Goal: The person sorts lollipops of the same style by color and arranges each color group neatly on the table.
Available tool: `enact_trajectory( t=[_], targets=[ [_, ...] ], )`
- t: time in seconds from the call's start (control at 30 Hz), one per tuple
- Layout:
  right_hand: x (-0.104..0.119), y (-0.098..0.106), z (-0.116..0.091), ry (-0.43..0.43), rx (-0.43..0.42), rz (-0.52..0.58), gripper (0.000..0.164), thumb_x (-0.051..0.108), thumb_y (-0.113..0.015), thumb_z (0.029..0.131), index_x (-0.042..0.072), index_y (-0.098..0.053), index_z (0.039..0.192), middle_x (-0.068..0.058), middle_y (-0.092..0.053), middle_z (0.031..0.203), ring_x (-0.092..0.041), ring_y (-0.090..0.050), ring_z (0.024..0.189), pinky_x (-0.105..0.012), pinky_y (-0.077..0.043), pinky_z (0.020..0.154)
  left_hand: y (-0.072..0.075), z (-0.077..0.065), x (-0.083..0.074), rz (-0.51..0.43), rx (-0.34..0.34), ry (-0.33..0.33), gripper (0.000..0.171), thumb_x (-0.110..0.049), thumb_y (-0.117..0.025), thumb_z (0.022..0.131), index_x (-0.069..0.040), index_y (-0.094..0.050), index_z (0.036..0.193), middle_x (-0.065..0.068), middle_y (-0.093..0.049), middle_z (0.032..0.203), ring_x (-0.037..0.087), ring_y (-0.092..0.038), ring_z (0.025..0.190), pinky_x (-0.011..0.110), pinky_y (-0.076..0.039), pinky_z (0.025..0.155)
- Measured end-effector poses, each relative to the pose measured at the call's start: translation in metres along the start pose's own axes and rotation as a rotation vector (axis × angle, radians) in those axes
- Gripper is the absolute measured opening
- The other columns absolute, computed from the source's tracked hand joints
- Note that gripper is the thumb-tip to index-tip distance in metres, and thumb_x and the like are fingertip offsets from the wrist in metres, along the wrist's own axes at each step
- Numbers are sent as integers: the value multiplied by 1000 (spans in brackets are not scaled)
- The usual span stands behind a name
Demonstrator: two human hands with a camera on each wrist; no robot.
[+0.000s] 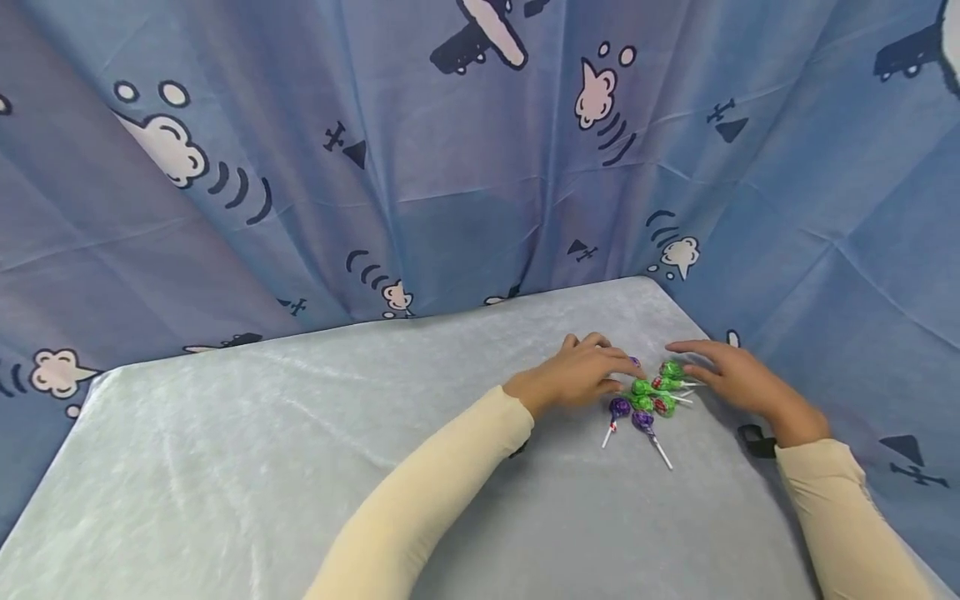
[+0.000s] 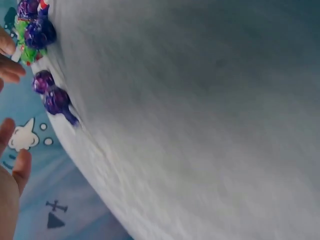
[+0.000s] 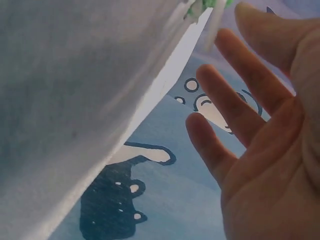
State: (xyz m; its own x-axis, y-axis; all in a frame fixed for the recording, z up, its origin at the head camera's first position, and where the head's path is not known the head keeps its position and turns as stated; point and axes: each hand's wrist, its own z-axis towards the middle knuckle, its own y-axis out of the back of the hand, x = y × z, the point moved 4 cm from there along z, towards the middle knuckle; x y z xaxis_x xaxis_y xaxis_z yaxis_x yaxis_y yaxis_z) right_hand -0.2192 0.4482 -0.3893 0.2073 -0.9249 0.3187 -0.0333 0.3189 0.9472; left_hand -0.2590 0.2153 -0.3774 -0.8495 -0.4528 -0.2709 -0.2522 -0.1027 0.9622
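A cluster of wrapped lollipops lies toward the right of the table: green ones (image 1: 642, 390) bunched together with white sticks pointing right. On the near side are a purple lollipop (image 1: 619, 407) and another purple lollipop (image 1: 643, 420), their sticks toward the front. My left hand (image 1: 573, 373) reaches over the left side of the cluster, fingers loosely bent and partly hiding a purple lollipop (image 1: 634, 362) behind them. To the right of the cluster, my right hand (image 1: 738, 375) hovers with its fingers extended toward the green lollipops and their sticks. In the right wrist view its fingers (image 3: 232, 105) are spread, holding nothing.
A pale grey cloth covers the table (image 1: 262, 467). Behind it and along the right hangs a blue-purple curtain (image 1: 465, 225) with cartoon prints. The table's right edge runs close beneath my right hand. A dark strap-like item (image 1: 757, 442) shows by my right wrist.
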Motion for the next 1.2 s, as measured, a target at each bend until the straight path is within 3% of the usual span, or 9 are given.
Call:
enact_trajectory(
  t=[0.17, 0.33, 0.57, 0.8, 0.97, 1.2],
  targets=[
    [0, -3, 3, 5, 18, 25, 39, 12, -56, 101, 5, -55, 140, -25, -58, 138, -49, -53, 126, -65, -45, 96, -10, 18, -4, -47, -3, -37, 34, -34, -52, 102, -46, -59, 133, -25, -55, 139, 4, -40, 112, 28, -31, 91],
    [4, -5, 8, 17, 32, 42, 35, 13, -56, 102, 5, -60, 135, -24, -61, 134, -48, -55, 124, -64, -46, 95, -21, 26, 0, -47, 3, -38, 33, -28, -51, 103, -45, -63, 129, -20, -55, 141, 5, -43, 110, 27, -33, 90],
    [-1, -9, 10, -13, 53, 8, 32, 15, -56, 101, 7, -63, 132, -24, -64, 130, -47, -58, 120, -62, -49, 91, -28, 31, -1, 26, 12, -36, 37, -26, -50, 104, -52, -60, 129, -18, -54, 129, 5, -39, 105, 25, -31, 87],
    [-1, -11, 8, -5, 37, 11, 32, 15, -57, 101, 6, -63, 132, -25, -64, 129, -47, -60, 116, -60, -50, 87, -31, 38, -11, 108, 75, -32, 36, -35, -53, 101, -59, -57, 127, -17, -49, 112, 6, -36, 98, 25, -30, 81],
    [1, -11, 8, -9, 38, 21, 33, 17, -56, 102, 6, -63, 132, -26, -64, 130, -48, -59, 118, -62, -49, 89, -27, 41, -13, 82, 121, -27, 30, -37, -61, 96, -50, -65, 123, -16, -55, 114, 7, -41, 101, 28, -35, 89],
    [-1, -9, 8, -4, 31, 9, 33, 16, -55, 102, 5, -63, 132, -25, -64, 130, -46, -60, 118, -62, -49, 91, -26, 40, -7, 46, 142, -13, 36, -16, -71, 93, -35, -67, 124, -14, -61, 118, 4, -54, 108, 25, -45, 98]
  ],
)
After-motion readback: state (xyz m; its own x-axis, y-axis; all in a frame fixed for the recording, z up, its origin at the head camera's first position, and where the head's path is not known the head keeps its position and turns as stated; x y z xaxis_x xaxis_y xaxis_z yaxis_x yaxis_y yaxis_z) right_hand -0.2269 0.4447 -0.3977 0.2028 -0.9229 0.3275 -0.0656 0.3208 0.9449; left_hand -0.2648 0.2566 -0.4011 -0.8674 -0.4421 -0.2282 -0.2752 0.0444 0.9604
